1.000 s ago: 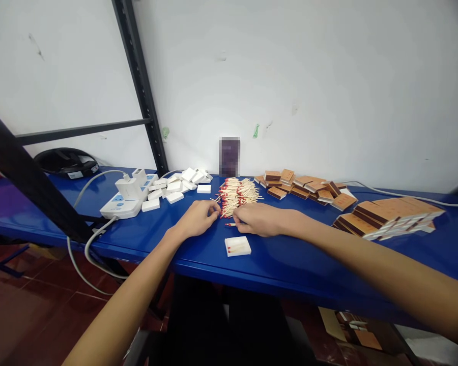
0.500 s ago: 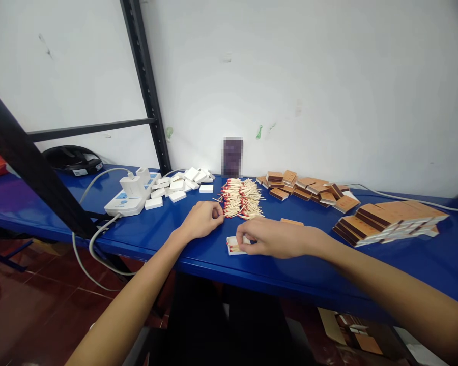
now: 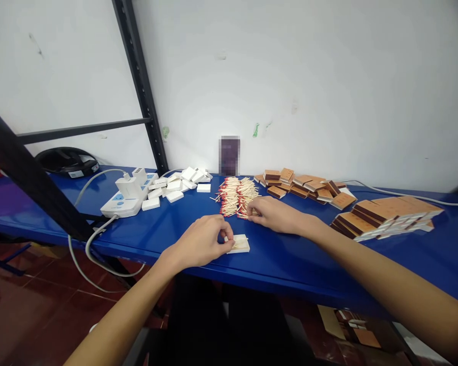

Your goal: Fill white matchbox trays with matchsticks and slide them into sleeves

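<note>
A small white matchbox tray (image 3: 241, 244) lies near the front edge of the blue table, with some matches inside. My left hand (image 3: 208, 241) is at the tray's left end, its thumb and fingers pinched on matches over the tray. Behind it lies a pile of red-headed matches (image 3: 232, 195), set in two rough columns. My right hand (image 3: 273, 213) reaches to the near right edge of this pile, fingers closed together on matches there. Its fingertips are partly hidden.
White trays (image 3: 175, 185) lie heaped at the back left beside a power strip (image 3: 127, 198) with cables. Brown matchbox sleeves (image 3: 309, 185) are scattered at the back right, and stacked matchboxes (image 3: 389, 216) stand farther right. A black metal post (image 3: 141, 81) rises at the left.
My left hand has moved from the pile's left side down to the tray. My right hand has left the tray and moved up to the matches.
</note>
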Motion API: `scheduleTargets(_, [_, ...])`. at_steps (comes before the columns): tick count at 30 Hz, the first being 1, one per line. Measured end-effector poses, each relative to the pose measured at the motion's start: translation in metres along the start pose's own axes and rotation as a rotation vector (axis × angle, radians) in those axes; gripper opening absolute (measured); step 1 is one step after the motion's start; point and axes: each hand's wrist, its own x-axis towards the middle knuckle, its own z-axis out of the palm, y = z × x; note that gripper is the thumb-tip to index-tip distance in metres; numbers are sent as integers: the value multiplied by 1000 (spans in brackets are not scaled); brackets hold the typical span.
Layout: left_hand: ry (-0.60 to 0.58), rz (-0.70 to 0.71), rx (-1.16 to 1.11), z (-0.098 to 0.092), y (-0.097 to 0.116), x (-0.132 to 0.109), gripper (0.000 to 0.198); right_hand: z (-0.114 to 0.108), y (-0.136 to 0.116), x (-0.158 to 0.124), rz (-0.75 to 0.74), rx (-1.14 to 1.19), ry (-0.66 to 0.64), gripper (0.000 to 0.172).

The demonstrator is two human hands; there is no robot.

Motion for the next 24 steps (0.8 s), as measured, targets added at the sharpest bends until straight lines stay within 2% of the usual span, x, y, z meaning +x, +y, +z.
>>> scheduleTargets(3, [-2, -8, -9, 1, -4, 0, 11, 3, 1, 0, 3, -17, 20, 15])
scheduleTargets(8, [58, -32, -68, -1, -10, -7, 15, -2, 0, -5, 7, -14, 64, 15])
scheduleTargets(12, [114, -51, -51, 4, -11, -20, 21, -10, -14, -17, -42, 29, 108, 13])
scheduleTargets(16, [223, -95, 53, 18, -10, -30, 30, -15, -35, -31, -165, 96, -5, 8])
scheduleTargets(18, [260, -117, 111, 25, -10, -32, 32, -16, -42, -34, -173, 121, -61, 7])
scheduleTargets(21, [298, -110, 198, 33, -9, -35, 29, -17, -40, -36, -135, 113, -35, 13])
scheduleTargets(24, [356, -66, 254, 39, -7, -37, 22, -17, -26, -34, -65, 17, 33, 14])
